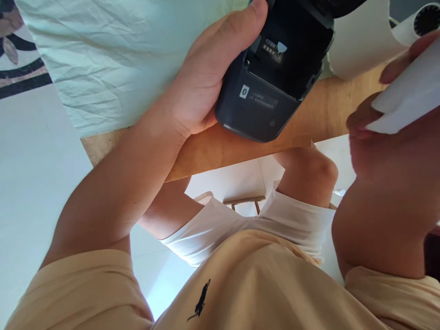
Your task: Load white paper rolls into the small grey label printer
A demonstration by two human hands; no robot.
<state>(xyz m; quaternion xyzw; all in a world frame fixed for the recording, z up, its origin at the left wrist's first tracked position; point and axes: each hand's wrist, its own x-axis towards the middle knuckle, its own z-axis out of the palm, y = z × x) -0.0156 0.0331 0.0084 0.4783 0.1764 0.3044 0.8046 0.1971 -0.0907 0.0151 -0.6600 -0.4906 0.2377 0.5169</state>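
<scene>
My left hand [209, 78] is wrapped round a black handheld printer [271, 78] with a Bluetooth mark, holding it just above the wooden table edge [220, 151]. The printer's paper bay is open toward me. My right hand [385, 123] is close to the camera at the right, its fingers pinching a strip of white paper [412, 91]. A white paper roll [421, 20] lies at the top right, and a curl of its paper [360, 41] hangs beside the printer.
A wrinkled pale green cloth [113, 55] covers the table's left part. Below the table I see my knees, white shorts [240, 220] and a white tiled floor [30, 160]. A patterned rug edge [17, 50] shows at the top left.
</scene>
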